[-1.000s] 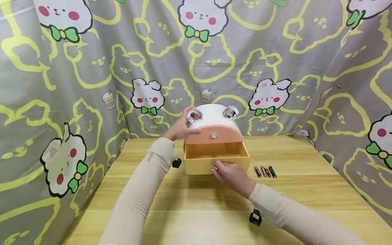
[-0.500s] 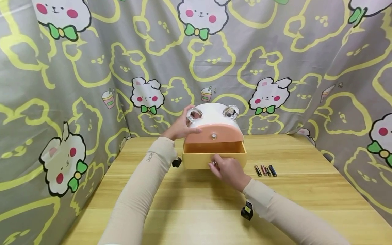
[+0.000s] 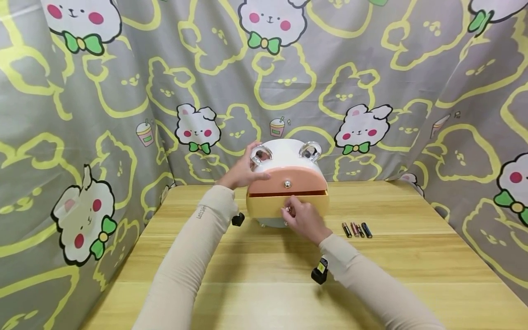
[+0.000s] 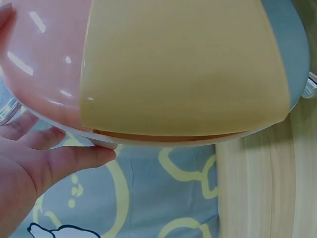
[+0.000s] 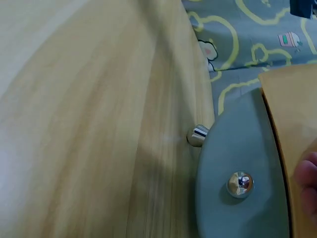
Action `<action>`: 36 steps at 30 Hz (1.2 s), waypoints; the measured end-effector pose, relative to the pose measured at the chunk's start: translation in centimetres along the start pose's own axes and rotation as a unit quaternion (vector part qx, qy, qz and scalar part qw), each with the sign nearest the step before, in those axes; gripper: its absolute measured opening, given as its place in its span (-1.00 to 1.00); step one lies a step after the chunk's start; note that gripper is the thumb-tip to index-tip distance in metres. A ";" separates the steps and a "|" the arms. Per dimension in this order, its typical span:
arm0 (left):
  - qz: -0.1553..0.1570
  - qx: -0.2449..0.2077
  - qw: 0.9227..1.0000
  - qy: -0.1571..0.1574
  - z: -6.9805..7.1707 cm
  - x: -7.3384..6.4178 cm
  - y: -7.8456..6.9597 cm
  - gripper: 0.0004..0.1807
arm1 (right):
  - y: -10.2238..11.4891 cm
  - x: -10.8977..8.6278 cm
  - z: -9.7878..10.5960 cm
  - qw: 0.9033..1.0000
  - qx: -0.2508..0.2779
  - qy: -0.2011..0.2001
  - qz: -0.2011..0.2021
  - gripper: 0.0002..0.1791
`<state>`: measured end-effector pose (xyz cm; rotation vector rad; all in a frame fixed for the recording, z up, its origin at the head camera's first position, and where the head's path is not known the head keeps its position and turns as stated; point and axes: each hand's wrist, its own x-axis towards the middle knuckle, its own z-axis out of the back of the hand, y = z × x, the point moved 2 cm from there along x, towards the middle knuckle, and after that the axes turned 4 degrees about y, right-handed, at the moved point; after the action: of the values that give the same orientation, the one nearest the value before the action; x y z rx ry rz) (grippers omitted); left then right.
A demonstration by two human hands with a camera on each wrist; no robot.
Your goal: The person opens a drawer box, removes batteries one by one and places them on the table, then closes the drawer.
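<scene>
A small drawer cabinet with a white top [image 3: 284,151] and silver ear-like rings stands on the table. Its yellow middle drawer [image 3: 264,207] sticks out slightly, a narrow gap showing above its front. My right hand [image 3: 306,222] pinches that drawer's silver knob [image 3: 288,210]; only its fingertips [image 5: 308,176] show in the right wrist view. Against the cabinet's left side rests my left hand [image 3: 242,173], thumb on the pink upper drawer [image 3: 268,184] and fingers stretched along the side, as the left wrist view shows. Below, the grey-blue bottom drawer [image 5: 237,144] is shut.
Several batteries [image 3: 356,230] lie in a row on the wooden table [image 3: 264,293], right of the cabinet. A patterned curtain [image 3: 288,101] surrounds the table at the back and sides. A black wrist camera [image 3: 319,271] hangs below my right sleeve.
My right hand has moved away from me, pushing the yellow drawer in from widely pulled out to almost flush. The grey-blue drawer has come into view. My left hand has stayed put.
</scene>
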<state>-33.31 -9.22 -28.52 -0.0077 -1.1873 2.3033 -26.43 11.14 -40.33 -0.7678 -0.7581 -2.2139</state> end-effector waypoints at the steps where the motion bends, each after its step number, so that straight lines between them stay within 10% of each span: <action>1: -0.001 -0.001 1.000 0.001 0.0 0.0 0.0 0.16 | -0.2 0.1 -0.1 1.000 0.010 0.002 -0.008 -0.87; 15: -0.003 0.008 1.000 0.005 0.0 0.0 0.0 0.18 | -2.5 0.2 -1.3 0.968 0.225 0.028 -0.110 -0.87; 24: -0.002 0.000 1.000 0.004 0.2 -0.1 -0.6 0.16 | -1.6 0.0 0.0 0.854 0.459 0.009 -0.244 -0.79; 31: 0.009 0.008 1.000 -0.005 0.2 0.2 0.0 0.16 | -1.4 -1.1 -0.5 0.793 0.502 -0.004 -0.346 -0.86; 36: 0.010 0.002 1.000 -0.003 0.1 0.2 0.2 0.16 | -1.3 -2.4 -2.0 0.719 0.516 0.005 -0.465 -0.83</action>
<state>-33.56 -9.29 -28.58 -0.0111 -1.1901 2.3251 -26.58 11.53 -43.66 0.3134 -2.4583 -1.9369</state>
